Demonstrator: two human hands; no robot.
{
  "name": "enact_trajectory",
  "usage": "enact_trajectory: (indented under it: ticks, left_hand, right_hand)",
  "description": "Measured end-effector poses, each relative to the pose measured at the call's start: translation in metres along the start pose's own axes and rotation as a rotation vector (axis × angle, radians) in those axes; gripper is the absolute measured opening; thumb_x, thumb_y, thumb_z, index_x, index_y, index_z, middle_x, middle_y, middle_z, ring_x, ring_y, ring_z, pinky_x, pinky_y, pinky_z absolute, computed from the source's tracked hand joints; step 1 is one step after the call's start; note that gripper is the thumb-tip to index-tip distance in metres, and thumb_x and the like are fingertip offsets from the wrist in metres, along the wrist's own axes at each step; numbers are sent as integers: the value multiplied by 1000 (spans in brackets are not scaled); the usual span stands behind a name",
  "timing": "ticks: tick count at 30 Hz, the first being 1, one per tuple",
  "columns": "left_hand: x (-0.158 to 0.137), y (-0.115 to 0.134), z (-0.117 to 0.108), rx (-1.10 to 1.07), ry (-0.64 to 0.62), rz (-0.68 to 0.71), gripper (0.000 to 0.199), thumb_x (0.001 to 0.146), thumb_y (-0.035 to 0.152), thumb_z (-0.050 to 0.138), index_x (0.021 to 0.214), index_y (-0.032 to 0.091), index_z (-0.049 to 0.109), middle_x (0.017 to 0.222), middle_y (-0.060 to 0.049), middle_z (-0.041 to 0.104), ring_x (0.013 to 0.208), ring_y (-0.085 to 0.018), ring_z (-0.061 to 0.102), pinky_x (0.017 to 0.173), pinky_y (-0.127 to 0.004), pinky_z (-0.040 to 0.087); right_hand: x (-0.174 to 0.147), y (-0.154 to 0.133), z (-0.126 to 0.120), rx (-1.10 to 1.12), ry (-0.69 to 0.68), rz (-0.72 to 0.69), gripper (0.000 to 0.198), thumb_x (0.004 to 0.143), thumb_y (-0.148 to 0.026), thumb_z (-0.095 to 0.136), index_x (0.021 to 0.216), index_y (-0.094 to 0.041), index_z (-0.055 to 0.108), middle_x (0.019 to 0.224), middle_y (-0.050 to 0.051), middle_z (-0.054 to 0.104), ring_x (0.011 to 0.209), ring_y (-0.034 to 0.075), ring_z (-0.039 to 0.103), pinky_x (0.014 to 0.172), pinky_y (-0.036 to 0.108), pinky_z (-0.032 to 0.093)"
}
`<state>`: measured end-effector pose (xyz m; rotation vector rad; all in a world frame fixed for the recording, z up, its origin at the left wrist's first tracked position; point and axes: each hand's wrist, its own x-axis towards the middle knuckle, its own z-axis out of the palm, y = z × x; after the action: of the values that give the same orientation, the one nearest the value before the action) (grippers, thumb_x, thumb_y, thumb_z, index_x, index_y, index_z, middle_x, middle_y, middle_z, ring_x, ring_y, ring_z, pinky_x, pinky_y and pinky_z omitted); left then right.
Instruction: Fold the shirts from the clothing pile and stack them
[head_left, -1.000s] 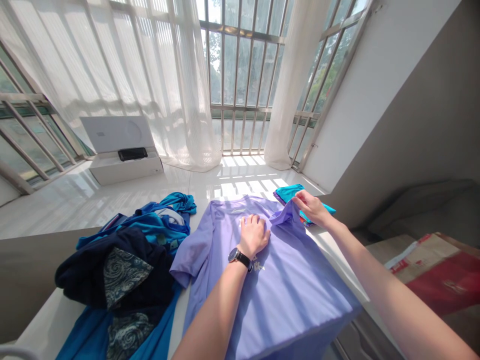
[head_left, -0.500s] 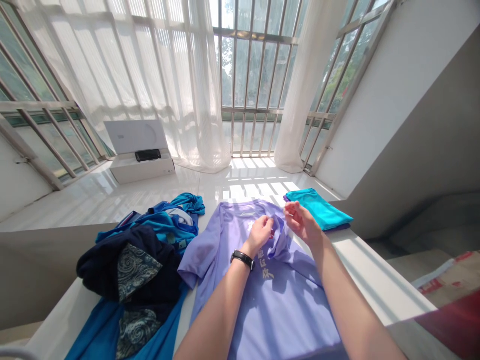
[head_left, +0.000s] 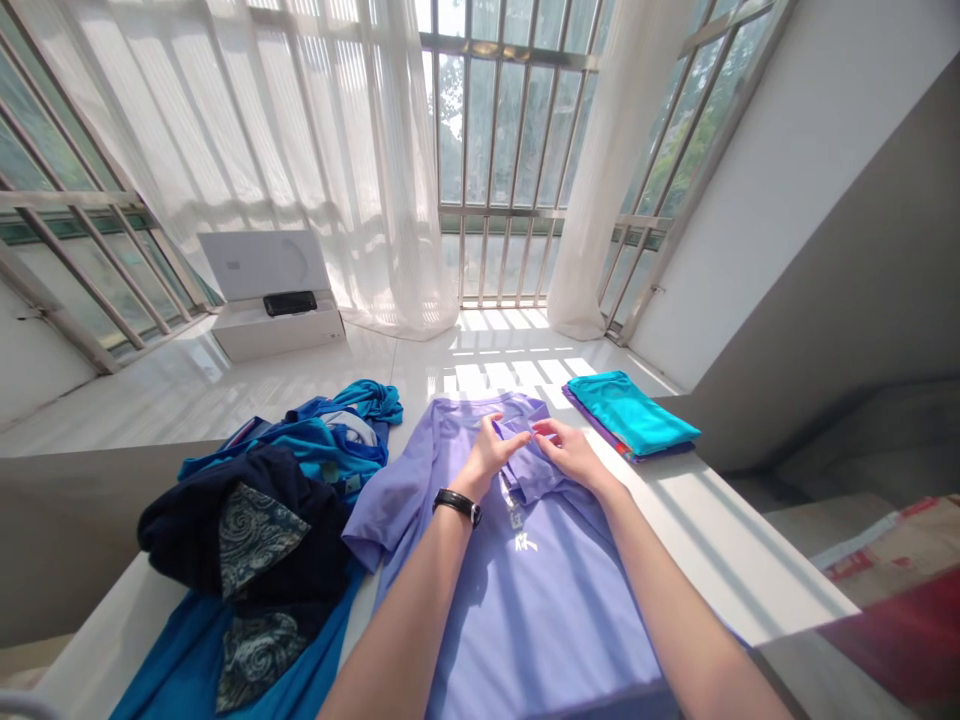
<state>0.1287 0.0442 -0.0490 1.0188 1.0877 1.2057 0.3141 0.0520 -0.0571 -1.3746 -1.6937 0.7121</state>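
A lavender T-shirt [head_left: 547, 610] lies spread in front of me, its neckline at the far end and pale lettering down its chest. Its right sleeve is folded inward over the chest, partly covering the lettering. My left hand [head_left: 489, 458], a black watch [head_left: 457, 505] at its wrist, is closed on the edge of that sleeve, thumb and forefinger around the cloth. Close beside it, my right hand [head_left: 571, 455] is closed on the same sleeve, fingers pointing left. The shirt's other sleeve [head_left: 390, 505] lies out to the left.
On the left is a rumpled pile of blue and dark clothes [head_left: 300, 540]. A folded turquoise garment [head_left: 637, 410] tops a small stack at the right. An open white box [head_left: 281, 335] with a black device [head_left: 291, 302] stands by the curtain [head_left: 360, 200].
The sleeve has been brought left over the chest. My right hand has moved left and down onto it, and my left hand has shifted slightly left. The view has tilted a little.
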Motion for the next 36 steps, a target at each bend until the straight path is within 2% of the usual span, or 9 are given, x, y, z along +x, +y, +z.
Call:
enact_trajectory:
  ticks: [3,6,11,15,21,25,30,33,36]
  left_hand:
    - [3,-6,-3,297,-2,154,56,69,14,79,121,19,58,96,-6,67,102,-26,62,91,-36,48]
    - [8,-4,-7,440,-87,213,51,77,6,61,127,17,56,88,-3,67,86,-20,63,84,-33,50]
    - [11,7,-21,508,-81,194,53,80,4,49,131,18,56,80,1,64,69,-15,58,75,-27,50]
    - [9,12,-28,614,-79,189,52,80,1,49,127,19,58,88,0,68,70,-14,60,80,-27,51]
    - [8,11,-30,659,-116,201,54,81,1,47,133,15,56,98,-5,73,83,-17,67,88,-29,52]
    - [12,6,-29,651,-60,211,57,82,0,44,136,14,52,107,-9,73,88,-19,70,91,-33,53]
    - [15,-5,-27,648,101,364,57,77,-4,45,129,17,52,128,-14,66,122,-24,63,106,-39,50]
    - [10,-5,-28,706,155,436,53,78,-3,48,125,20,55,134,-16,60,129,-25,58,108,-41,48]
    - [4,5,-33,831,112,395,43,82,2,51,120,21,61,124,-15,65,113,-26,65,99,-40,50]
  right_hand:
    - [0,5,3,52,-101,29,28,84,-39,60,103,-21,70,98,6,77,69,18,71,65,31,56]
    - [3,11,4,-17,-61,19,29,85,-39,55,104,-20,68,95,6,76,63,17,70,62,30,54]
    - [9,19,9,-219,56,-8,41,88,-34,52,122,-17,65,74,1,70,62,18,67,71,32,53]
    - [26,22,9,-358,18,43,48,90,-28,51,136,-16,60,62,-2,66,64,20,67,69,29,51]
    - [66,19,-14,-391,-6,52,12,79,-16,62,82,-20,74,78,5,75,81,22,70,76,28,51]
    - [69,9,-31,-390,82,92,22,91,-24,51,91,-21,73,89,10,77,81,23,72,77,31,53]
    - [13,-4,-37,-101,48,58,41,90,-36,55,129,-26,62,126,13,70,91,23,75,71,32,59]
    - [-49,-7,-40,-93,52,25,36,86,-43,60,115,-23,67,117,14,73,96,26,73,78,37,61]
    - [-106,-9,-40,-246,78,-23,35,86,-44,61,114,-22,67,114,12,72,102,28,71,90,43,58]
